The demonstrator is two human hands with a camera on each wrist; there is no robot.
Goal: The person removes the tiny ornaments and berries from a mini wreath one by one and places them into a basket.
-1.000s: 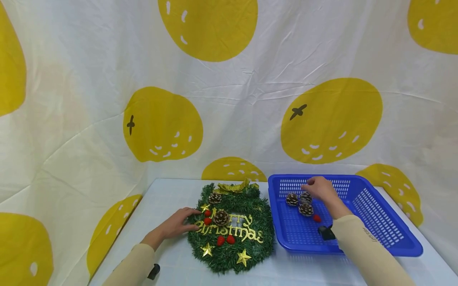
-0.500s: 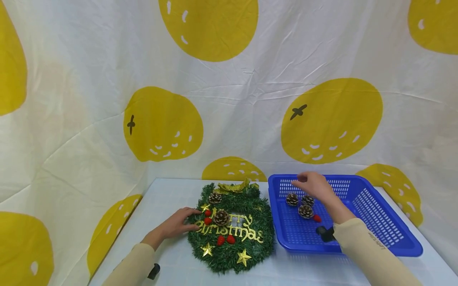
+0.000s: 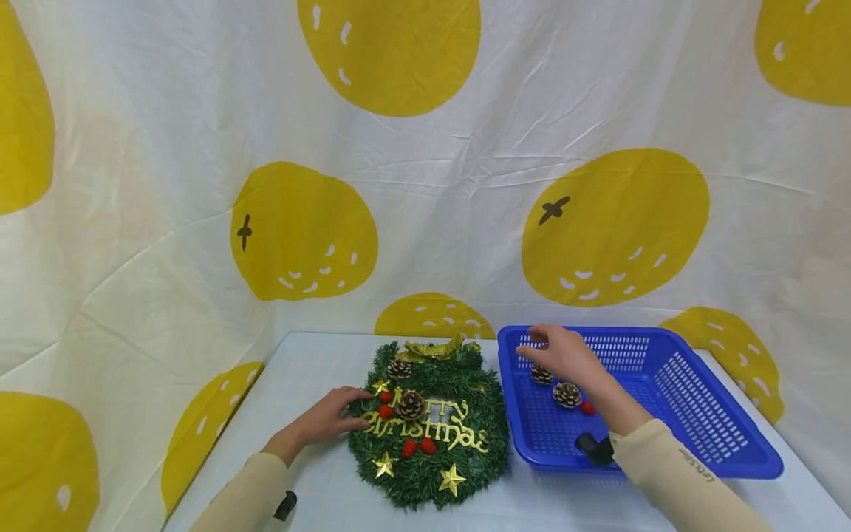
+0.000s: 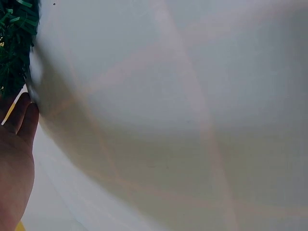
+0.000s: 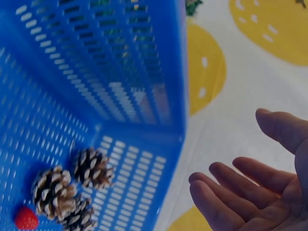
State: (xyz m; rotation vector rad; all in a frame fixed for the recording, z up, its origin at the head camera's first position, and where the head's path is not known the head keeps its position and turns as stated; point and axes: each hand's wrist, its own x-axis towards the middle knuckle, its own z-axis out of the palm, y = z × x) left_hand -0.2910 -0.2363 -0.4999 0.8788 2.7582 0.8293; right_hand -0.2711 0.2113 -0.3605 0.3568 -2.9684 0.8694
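Observation:
My left hand (image 3: 330, 416) rests at the left edge of a green tinsel wreath (image 3: 488, 465), its extended fingers touching the greenery (image 4: 19, 48). Gold "Merry Christmas" lettering (image 3: 459, 434), gold stars (image 3: 452, 480), red berries (image 3: 428, 445) and two pine cones decorate the wreath; one cone (image 3: 411, 406) overlaps the lettering, the other (image 3: 399, 369) sits at the upper left. Over the back left of a blue basket (image 3: 725, 436), my right hand (image 3: 565, 360) hovers with spread, loosely bent fingers and nothing between them. Three pine cones (image 5: 54, 192) and a red berry (image 5: 26, 219) lie in the basket.
A gold bow (image 3: 435, 349) tops the wreath at the back. The basket stands close to the wreath's right side on the white table (image 3: 319, 488). Behind hangs a white curtain (image 3: 425, 222) with large yellow fruit prints. Black wrist straps (image 3: 594, 448) sit at both sleeves.
My right hand has moved left from above the rear pine cone towards the basket's left wall, with its fingers spreading wider. My left hand and the wreath have stayed put.

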